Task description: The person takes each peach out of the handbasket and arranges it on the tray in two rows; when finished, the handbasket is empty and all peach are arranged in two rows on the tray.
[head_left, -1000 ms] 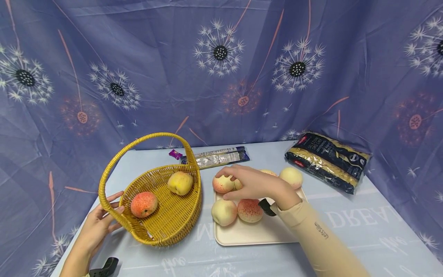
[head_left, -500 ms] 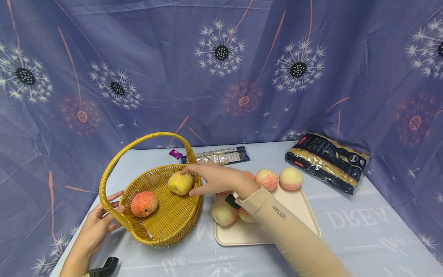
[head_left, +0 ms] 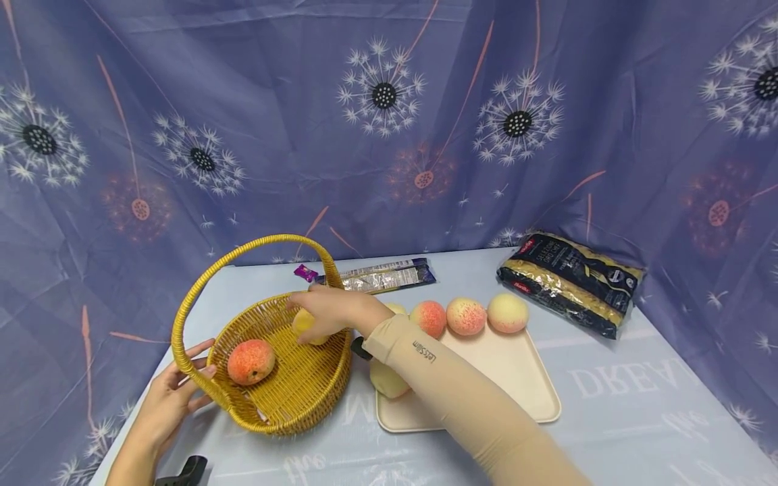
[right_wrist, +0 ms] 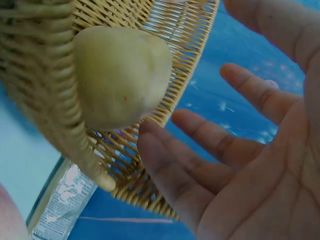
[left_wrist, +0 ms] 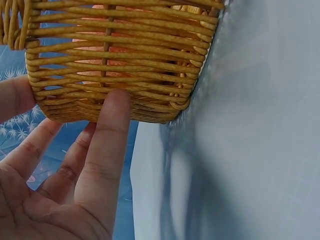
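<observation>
Over the basket (head_left: 286, 398), steadied by flat left hand (head_left: 176, 398) fingers, a yellow peach (right_wrist: 120, 75) just beside the open right hand (head_left: 325, 312) could be knocked out.

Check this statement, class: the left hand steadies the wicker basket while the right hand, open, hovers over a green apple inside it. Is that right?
Wrong in one respect: the fruit under the right hand is a yellow peach, not a green apple, as the right wrist view shows. The left hand does steady the wicker basket.
</observation>
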A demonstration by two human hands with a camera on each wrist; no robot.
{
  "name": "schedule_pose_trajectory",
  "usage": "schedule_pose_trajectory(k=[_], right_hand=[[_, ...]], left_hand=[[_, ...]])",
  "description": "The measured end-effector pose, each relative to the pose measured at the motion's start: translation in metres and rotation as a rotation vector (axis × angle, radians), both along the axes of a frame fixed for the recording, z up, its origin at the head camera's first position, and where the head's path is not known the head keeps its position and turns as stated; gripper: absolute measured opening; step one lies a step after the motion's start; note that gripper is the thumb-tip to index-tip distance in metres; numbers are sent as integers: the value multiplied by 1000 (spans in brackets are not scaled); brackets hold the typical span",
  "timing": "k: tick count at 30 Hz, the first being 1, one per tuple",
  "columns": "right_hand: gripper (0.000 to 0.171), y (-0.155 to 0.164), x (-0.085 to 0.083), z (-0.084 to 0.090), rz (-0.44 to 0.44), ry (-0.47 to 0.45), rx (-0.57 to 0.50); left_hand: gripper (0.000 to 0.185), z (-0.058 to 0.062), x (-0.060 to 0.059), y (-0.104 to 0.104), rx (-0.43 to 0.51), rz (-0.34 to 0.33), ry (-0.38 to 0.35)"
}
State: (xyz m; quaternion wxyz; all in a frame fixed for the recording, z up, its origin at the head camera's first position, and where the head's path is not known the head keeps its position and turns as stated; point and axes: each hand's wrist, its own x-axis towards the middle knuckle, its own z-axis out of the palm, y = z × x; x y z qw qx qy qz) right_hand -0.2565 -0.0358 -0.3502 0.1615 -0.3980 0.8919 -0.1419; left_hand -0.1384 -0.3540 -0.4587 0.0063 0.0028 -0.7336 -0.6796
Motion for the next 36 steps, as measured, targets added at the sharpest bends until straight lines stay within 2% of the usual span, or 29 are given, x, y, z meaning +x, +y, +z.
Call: schedule_pose_trajectory(k=[5,9,17,25,32,36], right_hand=[[70,-13,-1,-1,-94,7,85],[72,-21,-1,-2,-130,28,151],[77,-29,0,-1,-127,36,191],[69,-31,0,-4,-150,60,199],[54,-31,-4,-11,-97,104,192],[53,-32,-5,-13,-67,103,186]], left_hand=[[53,2,-1,-1,-11,-1,-13],[53,3,-1,1,-13,6,-13],[53,4,-2,4,-1,29,-2],[51,3,-1,3,21,27,-2],[52,1,0,2,18,47,-28],[52,1,0,1,15,46,-37]])
